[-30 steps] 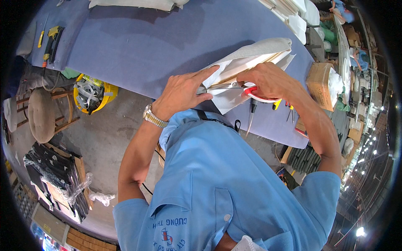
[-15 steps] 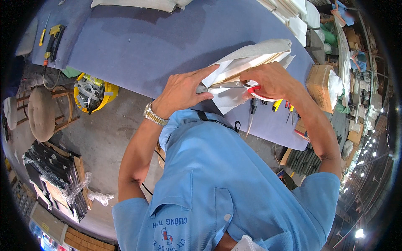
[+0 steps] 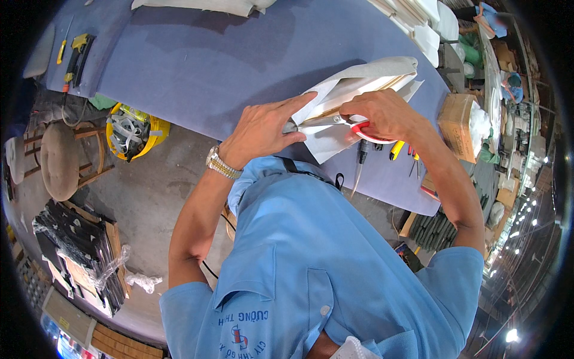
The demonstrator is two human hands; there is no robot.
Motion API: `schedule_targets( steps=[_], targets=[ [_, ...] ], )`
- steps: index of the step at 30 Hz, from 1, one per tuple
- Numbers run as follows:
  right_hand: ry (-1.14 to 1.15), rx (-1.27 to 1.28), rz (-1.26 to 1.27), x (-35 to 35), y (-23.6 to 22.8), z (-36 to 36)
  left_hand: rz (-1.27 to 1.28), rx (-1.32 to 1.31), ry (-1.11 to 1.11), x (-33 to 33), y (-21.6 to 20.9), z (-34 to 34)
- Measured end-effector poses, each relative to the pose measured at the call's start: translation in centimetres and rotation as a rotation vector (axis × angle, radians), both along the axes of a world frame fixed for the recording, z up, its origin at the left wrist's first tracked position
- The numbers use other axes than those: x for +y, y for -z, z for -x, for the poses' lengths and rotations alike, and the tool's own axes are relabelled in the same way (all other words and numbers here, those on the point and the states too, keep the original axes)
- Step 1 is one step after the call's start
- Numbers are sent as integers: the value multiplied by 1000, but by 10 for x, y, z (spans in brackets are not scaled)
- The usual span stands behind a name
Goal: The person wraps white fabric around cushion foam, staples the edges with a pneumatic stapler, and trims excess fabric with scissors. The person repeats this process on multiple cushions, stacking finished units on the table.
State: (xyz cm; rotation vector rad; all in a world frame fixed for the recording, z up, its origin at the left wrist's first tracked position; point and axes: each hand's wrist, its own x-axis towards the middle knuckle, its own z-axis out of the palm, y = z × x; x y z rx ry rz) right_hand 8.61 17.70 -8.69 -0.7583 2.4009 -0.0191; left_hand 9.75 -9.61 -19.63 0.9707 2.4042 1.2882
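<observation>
A pale fabric-covered piece [image 3: 359, 78], with white cloth folded over a light wooden-looking core, lies tilted near the table's front edge. My right hand [image 3: 382, 116] is closed round the red handles of a pair of scissors [image 3: 326, 121], whose metal blades point left along the loose cloth. At the left end of the piece, my left hand [image 3: 266, 131] grips the fabric between thumb and fingers, close to the blade tips. A small grey bit shows between that thumb and forefinger. The exact contact of blades and cloth is hard to make out.
The blue-covered table [image 3: 197, 66] bears a staple gun [image 3: 78, 57] at the far left. A screwdriver [image 3: 362, 152] and yellow-handled tools [image 3: 396, 149] lie by my right hand. A yellow bucket [image 3: 158, 131] and a stool [image 3: 60, 161] stand left; a cardboard box [image 3: 456, 127] sits right.
The scissor blades look closer together than before. My right hand has shifted very slightly left, and the cloth edge by my left fingers has moved a little.
</observation>
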Motion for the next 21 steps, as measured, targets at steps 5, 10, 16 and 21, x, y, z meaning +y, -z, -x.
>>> schedule_targets(
  steps=[5, 10, 16, 21],
  targets=[
    [3, -9, -21, -6, 1, 0, 14, -6, -5, 0, -2, 1],
    [-56, 9, 3, 1, 9, 1, -2, 30, -14, 0, 2, 0],
    [-61, 46, 2, 0, 7, -2, 26, -35, -10, -1, -6, 1],
    [-5, -8, -8, -5, -3, 1, -25, 46, -26, -1, 3, 0]
  ],
)
